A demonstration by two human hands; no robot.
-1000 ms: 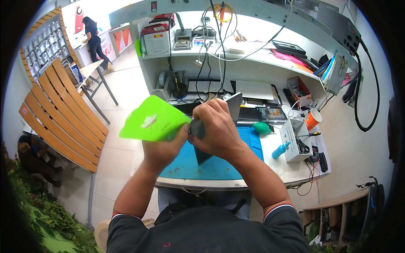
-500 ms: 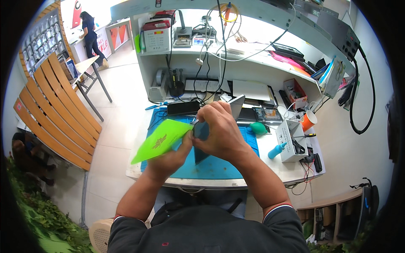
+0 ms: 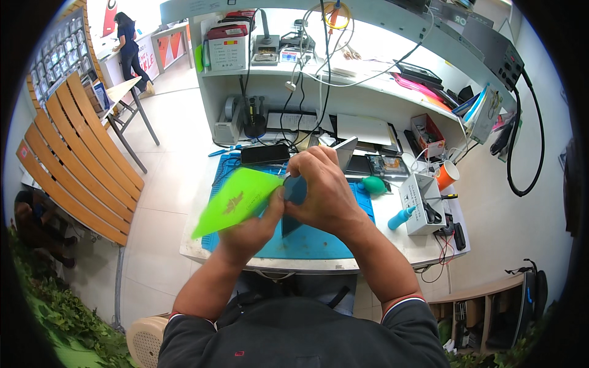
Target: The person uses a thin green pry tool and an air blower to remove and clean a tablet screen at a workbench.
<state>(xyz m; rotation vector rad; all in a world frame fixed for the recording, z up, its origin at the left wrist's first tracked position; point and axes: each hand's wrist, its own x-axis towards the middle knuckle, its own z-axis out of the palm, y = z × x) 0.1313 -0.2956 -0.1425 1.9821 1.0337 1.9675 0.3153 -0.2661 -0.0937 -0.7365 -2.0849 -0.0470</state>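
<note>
My left hand [image 3: 248,230] is closed on the right edge of a bright green, thin card [image 3: 230,202] with a brown printed emblem. The card slants down to the left over the blue work mat [image 3: 307,246]. My right hand [image 3: 328,196] is curled with fingers and thumb closed around a thin, flat, dark tablet-like panel [image 3: 348,149], which stands on edge. Its grey corner shows behind the hand and a dark part below. The fingertips of both hands nearly meet at the panel's edge, and the right hand hides most of it.
A black phone [image 3: 265,154] lies at the mat's far edge. To the right are a green air blower [image 3: 373,185], a blue squeeze bottle [image 3: 402,218], a white box [image 3: 423,208] and an orange cup [image 3: 447,176]. Cables hang from the shelf [image 3: 282,73] above. A person [image 3: 127,49] stands far left.
The green card has tilted slightly and its upper edge looks blurred by motion. Both hands keep nearly the same place, and the view has shifted a little.
</note>
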